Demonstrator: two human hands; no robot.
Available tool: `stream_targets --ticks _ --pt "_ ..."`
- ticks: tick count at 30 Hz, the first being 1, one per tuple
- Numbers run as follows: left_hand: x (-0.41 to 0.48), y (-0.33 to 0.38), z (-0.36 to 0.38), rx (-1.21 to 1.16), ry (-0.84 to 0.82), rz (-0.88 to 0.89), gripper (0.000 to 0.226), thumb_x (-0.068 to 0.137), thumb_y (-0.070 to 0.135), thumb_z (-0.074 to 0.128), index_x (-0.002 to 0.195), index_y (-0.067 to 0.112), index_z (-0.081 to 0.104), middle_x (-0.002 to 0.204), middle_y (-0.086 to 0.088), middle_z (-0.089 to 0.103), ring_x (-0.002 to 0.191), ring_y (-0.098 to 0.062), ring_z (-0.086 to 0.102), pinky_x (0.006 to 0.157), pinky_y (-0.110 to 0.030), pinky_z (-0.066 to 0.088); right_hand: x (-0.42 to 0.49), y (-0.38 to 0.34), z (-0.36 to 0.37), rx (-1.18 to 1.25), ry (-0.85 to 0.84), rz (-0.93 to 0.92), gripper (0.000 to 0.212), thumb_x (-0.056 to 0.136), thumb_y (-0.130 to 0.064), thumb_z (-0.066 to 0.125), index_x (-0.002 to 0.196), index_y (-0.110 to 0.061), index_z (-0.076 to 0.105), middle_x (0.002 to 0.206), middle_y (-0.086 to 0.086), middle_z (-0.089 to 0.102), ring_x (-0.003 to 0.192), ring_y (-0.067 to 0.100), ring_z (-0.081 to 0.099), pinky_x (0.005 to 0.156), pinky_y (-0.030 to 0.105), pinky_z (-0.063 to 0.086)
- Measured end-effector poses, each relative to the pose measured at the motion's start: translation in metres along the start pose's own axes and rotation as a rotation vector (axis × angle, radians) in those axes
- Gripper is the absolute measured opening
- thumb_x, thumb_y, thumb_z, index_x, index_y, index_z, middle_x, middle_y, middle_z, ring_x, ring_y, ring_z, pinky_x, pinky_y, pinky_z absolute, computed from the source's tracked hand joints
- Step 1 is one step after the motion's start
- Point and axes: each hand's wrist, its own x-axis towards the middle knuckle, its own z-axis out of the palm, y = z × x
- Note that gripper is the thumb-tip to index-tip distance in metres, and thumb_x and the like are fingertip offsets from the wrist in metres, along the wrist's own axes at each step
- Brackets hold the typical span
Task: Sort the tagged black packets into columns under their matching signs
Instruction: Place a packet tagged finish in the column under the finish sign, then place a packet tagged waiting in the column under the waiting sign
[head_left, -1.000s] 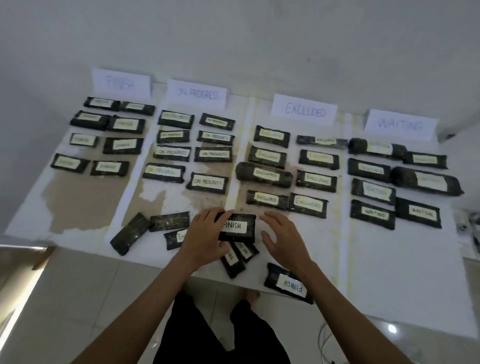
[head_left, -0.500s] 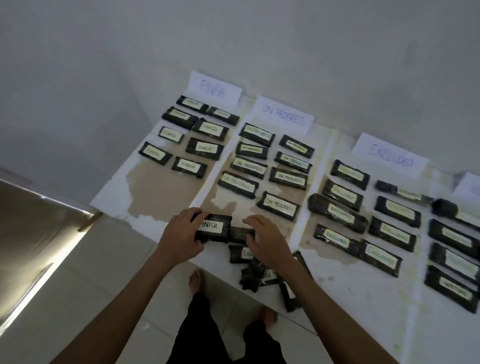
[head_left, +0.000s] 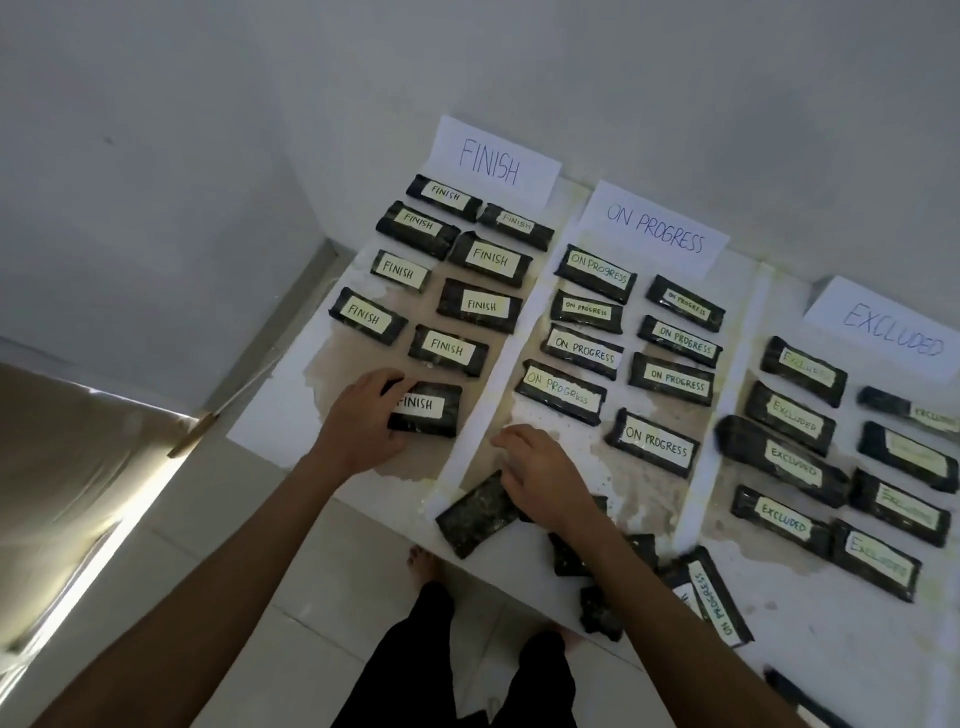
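My left hand (head_left: 358, 418) grips the left end of a black packet tagged FINISH (head_left: 430, 409), which lies flat at the near end of the column under the FINISH sign (head_left: 491, 161). My right hand (head_left: 540, 475) rests with bent fingers on a face-down black packet (head_left: 475, 514) near the table's front edge. Several unsorted packets lie behind my right forearm, one tagged ON PROGRESS (head_left: 719, 603). Sorted packets fill columns under the ON PROGRESS sign (head_left: 655, 228) and the EXCLUDED sign (head_left: 891, 325).
The white table (head_left: 291, 415) meets a wall corner at the far left. Its front edge runs diagonally, with tiled floor (head_left: 291, 613) and my bare feet below. White strips divide the columns. A tan surface (head_left: 78, 457) lies at the left.
My left hand carried the FINISH packet leftward from the loose pile into the FINISH column and set it down. My right hand moved onto the face-down packet. The view swung left.
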Motion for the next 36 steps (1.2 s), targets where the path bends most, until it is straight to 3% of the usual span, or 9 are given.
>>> stream_targets --ticks 10,13,16,21,25,28,30,33,36 --pt "0.030 -0.016 0.001 0.027 -0.049 0.088 0.077 0.060 0.014 0.073 0.132 0.008 0.046 0.128 -0.015 0.049 0.112 -0.033 0.049 0.089 -0.044 0.046 -0.006 0.003 0.010 -0.039 -0.013 0.011 0.037 0.074 -0.003 0.060 0.109 -0.008 0.064 0.111 0.013 0.063 0.094 0.031 0.059 0.079 0.040 0.052" --pt "0.030 -0.016 0.002 0.015 -0.069 0.077 0.077 0.061 0.013 0.073 0.133 0.009 0.044 0.130 -0.014 0.048 0.115 -0.032 0.047 0.091 -0.044 0.046 -0.013 0.004 0.008 -0.067 -0.060 -0.047 0.046 0.069 -0.021 0.068 0.114 -0.011 0.063 0.115 0.010 0.062 0.104 0.028 0.055 0.088 0.041 0.050" --pt "0.029 -0.014 0.000 0.010 -0.077 0.071 0.077 0.064 0.011 0.072 0.135 0.009 0.043 0.133 -0.014 0.046 0.119 -0.031 0.044 0.095 -0.046 0.044 -0.018 0.001 0.006 -0.145 -0.231 -0.117 0.067 0.061 -0.043 0.073 0.121 -0.017 0.057 0.124 0.007 0.056 0.117 0.026 0.045 0.099 0.039 0.037" --pt "0.019 -0.007 -0.002 -0.003 -0.055 0.071 0.071 0.065 0.003 0.070 0.132 0.007 0.046 0.134 -0.015 0.045 0.122 -0.033 0.043 0.097 -0.050 0.043 -0.024 -0.014 0.022 -0.412 -0.294 -0.242 0.058 0.058 -0.016 0.079 0.113 -0.020 0.060 0.113 0.003 0.060 0.106 0.027 0.047 0.087 0.038 0.049" --pt "-0.003 0.012 -0.004 -0.082 -0.013 0.035 0.063 0.067 0.003 0.069 0.127 0.006 0.050 0.131 -0.017 0.047 0.116 -0.033 0.047 0.096 -0.046 0.045 -0.021 -0.020 0.020 -0.451 -0.210 -0.258 0.043 0.063 -0.014 0.076 0.105 -0.019 0.065 0.105 0.003 0.065 0.099 0.026 0.057 0.081 0.034 0.050" --pt "-0.024 0.027 0.002 -0.212 -0.016 -0.021 0.052 0.073 0.003 0.066 0.123 0.005 0.054 0.125 -0.014 0.053 0.112 -0.029 0.048 0.098 -0.041 0.044 -0.015 -0.026 0.007 -0.260 -0.166 -0.164 0.027 0.074 -0.006 0.067 0.101 -0.012 0.067 0.098 0.008 0.068 0.088 0.027 0.061 0.077 0.034 0.049" --pt "-0.037 0.036 0.007 -0.257 -0.022 -0.032 0.041 0.078 0.003 0.064 0.118 0.005 0.058 0.119 -0.013 0.059 0.108 -0.027 0.053 0.094 -0.040 0.046 -0.011 -0.033 -0.007 0.013 -0.146 0.067 0.023 0.085 -0.008 0.059 0.107 -0.011 0.065 0.098 0.008 0.066 0.085 0.023 0.059 0.073 0.027 0.046" --pt "-0.053 0.056 0.006 -0.558 -0.070 -0.283 0.039 0.085 0.006 0.060 0.123 0.013 0.055 0.114 0.000 0.058 0.100 -0.016 0.056 0.083 -0.026 0.045 -0.008 -0.038 -0.019 0.394 -0.096 0.412 0.026 0.089 -0.015 0.060 0.115 -0.011 0.061 0.100 0.004 0.066 0.076 0.011 0.061 0.063 0.013 0.048" --pt "-0.056 0.070 0.009 -0.758 -0.139 -0.383 0.045 0.085 0.008 0.060 0.128 0.019 0.050 0.112 0.004 0.058 0.097 -0.009 0.057 0.076 -0.018 0.041 -0.006 -0.043 -0.023 0.667 -0.030 0.563 0.027 0.088 -0.013 0.063 0.115 -0.010 0.061 0.110 0.007 0.069 0.090 0.015 0.066 0.075 0.021 0.053"
